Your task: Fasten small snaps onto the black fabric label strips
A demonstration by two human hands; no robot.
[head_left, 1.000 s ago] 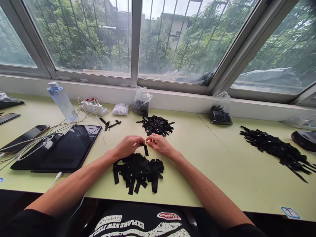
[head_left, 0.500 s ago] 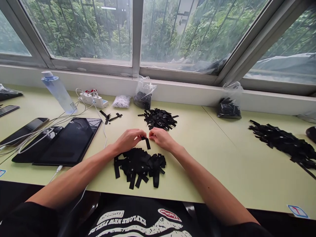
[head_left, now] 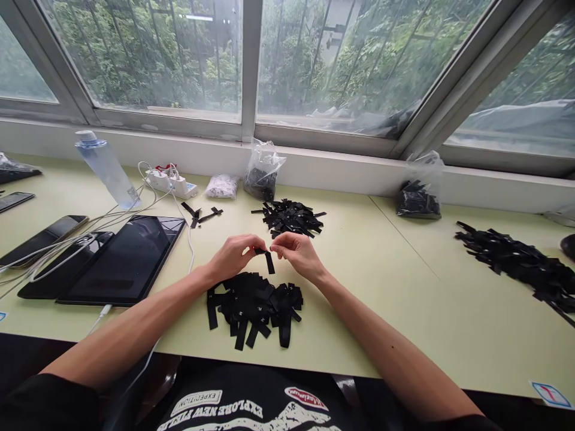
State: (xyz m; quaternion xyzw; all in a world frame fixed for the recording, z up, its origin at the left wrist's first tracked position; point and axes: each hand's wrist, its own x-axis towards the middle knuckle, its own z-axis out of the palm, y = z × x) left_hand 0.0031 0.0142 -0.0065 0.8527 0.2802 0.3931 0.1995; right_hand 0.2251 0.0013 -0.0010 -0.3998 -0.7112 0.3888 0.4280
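Between thumb and fingers, my left hand [head_left: 241, 252] pinches a black fabric strip [head_left: 270, 263], whose free end hangs down. My right hand [head_left: 294, 251] is beside it, thumb and index finger pinched together close to the strip's upper end; whether anything is in them is too small to make out. Just below both hands lies a near pile of black strips [head_left: 254, 302], some with a small white letter M. Beyond the hands is another heap of black strips [head_left: 291, 216], partly behind my right hand.
On the left lie a tablet [head_left: 121, 260], phones and white cables, with a water bottle [head_left: 105, 170] and a power strip [head_left: 173, 182] behind. Plastic bags of black pieces [head_left: 263, 179] stand by the window. A long heap of strips [head_left: 516, 263] lies far right.
My right hand has turned slightly, and its pinched fingertips show more clearly by the strip. My left hand keeps its hold. The view has shifted a little.
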